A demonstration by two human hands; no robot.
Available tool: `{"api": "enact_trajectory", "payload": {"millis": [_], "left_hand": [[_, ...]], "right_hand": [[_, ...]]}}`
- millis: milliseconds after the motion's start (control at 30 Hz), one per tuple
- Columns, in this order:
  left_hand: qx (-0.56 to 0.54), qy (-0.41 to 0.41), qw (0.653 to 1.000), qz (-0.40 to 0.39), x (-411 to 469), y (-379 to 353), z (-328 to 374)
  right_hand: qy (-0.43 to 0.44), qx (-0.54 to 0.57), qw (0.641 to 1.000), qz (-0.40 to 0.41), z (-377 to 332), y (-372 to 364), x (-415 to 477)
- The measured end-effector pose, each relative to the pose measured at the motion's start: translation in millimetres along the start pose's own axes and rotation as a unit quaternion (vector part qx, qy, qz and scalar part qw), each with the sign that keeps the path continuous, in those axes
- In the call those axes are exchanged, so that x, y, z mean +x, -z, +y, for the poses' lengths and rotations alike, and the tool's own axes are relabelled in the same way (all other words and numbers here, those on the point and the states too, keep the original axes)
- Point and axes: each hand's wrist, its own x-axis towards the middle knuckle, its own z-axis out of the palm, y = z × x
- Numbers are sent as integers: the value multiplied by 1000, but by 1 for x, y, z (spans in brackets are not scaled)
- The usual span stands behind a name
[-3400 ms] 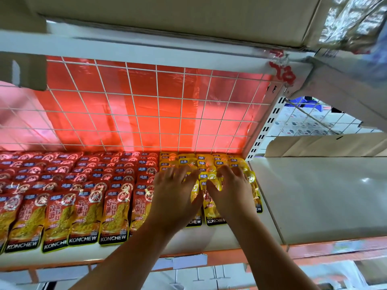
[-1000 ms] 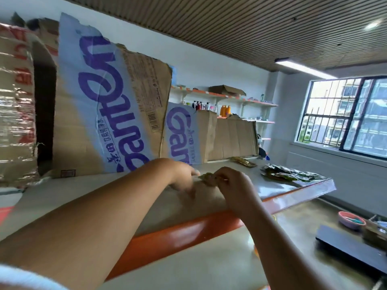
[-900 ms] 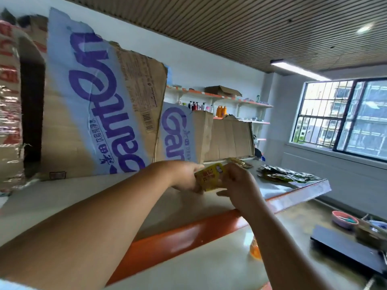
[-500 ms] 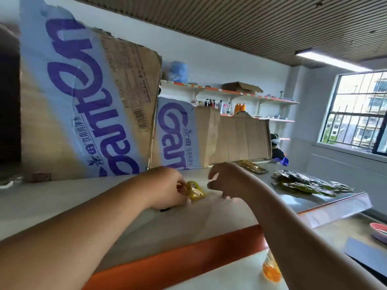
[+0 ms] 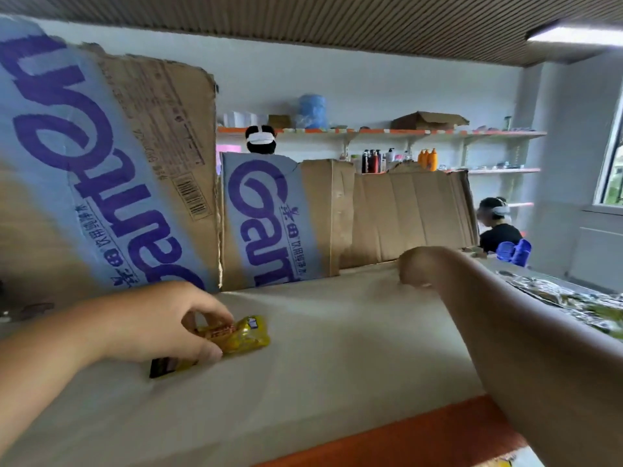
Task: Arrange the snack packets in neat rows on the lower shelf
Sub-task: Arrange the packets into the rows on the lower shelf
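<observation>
At lower left of the frame, the left hand (image 5: 151,325) rests on the shelf (image 5: 337,358), its grip pinching a yellow snack packet (image 5: 246,335) lying flat at centre-left, while right of centre the right hand (image 5: 418,267) hangs near the cardboard (image 5: 404,214), its grip turned away so I cannot tell its state.

Soft daylight enters from the window (image 5: 613,156) at right, with a ceiling lamp (image 5: 573,34) above it (blown out to white). Shadows are faint. Slight motion blur softens everything, and the cardboard (image 5: 101,170) at left bows from wide-angle distortion.
</observation>
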Motion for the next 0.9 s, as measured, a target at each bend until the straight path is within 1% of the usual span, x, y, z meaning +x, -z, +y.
{"api": "enact_trajectory", "payload": {"millis": [67,167,200,233,300,333,367,400,467,533,567,767,900], "left_hand": [[0,2,1000,-3,0,2,-4],[-16,2,1000,-11,1,3,-10],[-23,3,1000,-15,1,2,-11],[-25,5,1000,-19,1,1,-13],[-15,9,999,-27,1,1,-11],[-10,9,999,-29,1,2,-10],[-12,7,999,-29,3,3,-8],[-20,6,999,-28,2,3,-9],[-30,1,999,-28,2,2,-10],[-29,-5,999,-26,3,2,-10],[-31,-4,999,-25,2,2,-11],[-22,11,999,-34,0,3,-8],[19,25,999,-39,-7,4,4]], "right_hand": [[34,-27,999,2,-19,9,-15],[145,-28,989,17,-47,23,-45],[184,6,983,13,-55,28,-56],[226,63,972,-4,-63,32,-67],[299,170,937,-69,-73,39,-89],[323,200,921,-85,-76,42,-97],[338,206,914,-83,-79,44,-104],[346,193,916,-68,-84,43,-107],[340,126,931,-39,-88,40,-106],[315,78,945,-45,-85,37,-103],[314,70,945,-51,-86,36,-102],[344,81,933,-63,-89,35,-103],[352,88,929,-69,-98,35,-111]]}}
